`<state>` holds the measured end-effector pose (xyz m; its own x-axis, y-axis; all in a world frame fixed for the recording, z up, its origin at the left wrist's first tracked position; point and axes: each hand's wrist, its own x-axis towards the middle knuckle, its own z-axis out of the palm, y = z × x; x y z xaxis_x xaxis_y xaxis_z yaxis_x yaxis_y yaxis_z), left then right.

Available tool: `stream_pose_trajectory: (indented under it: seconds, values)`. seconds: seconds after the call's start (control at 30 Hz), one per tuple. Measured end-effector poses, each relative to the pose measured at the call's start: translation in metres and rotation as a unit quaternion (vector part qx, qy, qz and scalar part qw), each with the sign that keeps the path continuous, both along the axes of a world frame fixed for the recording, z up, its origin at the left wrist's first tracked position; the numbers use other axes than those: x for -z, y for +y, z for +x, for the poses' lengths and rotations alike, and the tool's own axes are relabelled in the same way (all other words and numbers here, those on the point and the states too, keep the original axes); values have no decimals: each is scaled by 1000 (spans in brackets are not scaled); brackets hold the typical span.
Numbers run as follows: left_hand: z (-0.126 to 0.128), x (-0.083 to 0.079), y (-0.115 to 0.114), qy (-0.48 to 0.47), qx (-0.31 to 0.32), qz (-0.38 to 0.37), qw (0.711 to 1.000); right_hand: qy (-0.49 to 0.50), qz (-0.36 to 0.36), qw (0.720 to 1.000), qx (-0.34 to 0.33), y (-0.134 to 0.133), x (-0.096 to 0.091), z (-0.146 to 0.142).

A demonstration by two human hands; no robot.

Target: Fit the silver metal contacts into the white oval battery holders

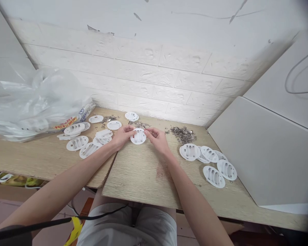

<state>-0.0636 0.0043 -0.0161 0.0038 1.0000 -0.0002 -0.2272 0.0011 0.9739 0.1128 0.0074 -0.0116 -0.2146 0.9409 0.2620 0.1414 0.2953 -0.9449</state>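
A round white plastic battery holder with several slots is held over the table in front of me. My left hand grips its left edge, the thumb lying on its face. At the upper right edge of the holder, my right hand is closed in a pinch. A tiny dark metal piece seems to stick out from its fingertips, too small to make out fully. Just behind the hands lies a small scatter of metal contact pieces, partly hidden by them.
More white battery holders lie on the left, others at the right. A heap of metal pieces sits right of my hands. A clear plastic bag fills the back left. A brick-patterned wall and grey panel border the wooden table.
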Motion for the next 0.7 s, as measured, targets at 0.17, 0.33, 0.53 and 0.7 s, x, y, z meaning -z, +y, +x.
stream_pose_trajectory:
  seconds: [0.17, 0.33, 0.53, 0.7]
  values:
    - [0, 0, -1, -7, 6, 3, 1000, -26, -20, 999, 23, 7, 10, 2]
    - [0, -4, -3, 92, 9, 80, 992, -20, -25, 999, 37, 9, 4, 5]
    - [-16, -26, -32, 393, -40, 260, 881, -8, 13, 991, 136, -8, -31, 42]
    - [-67, -30, -62, 574, -37, 296, 763, 31, -6, 949, 314, -39, -51, 124]
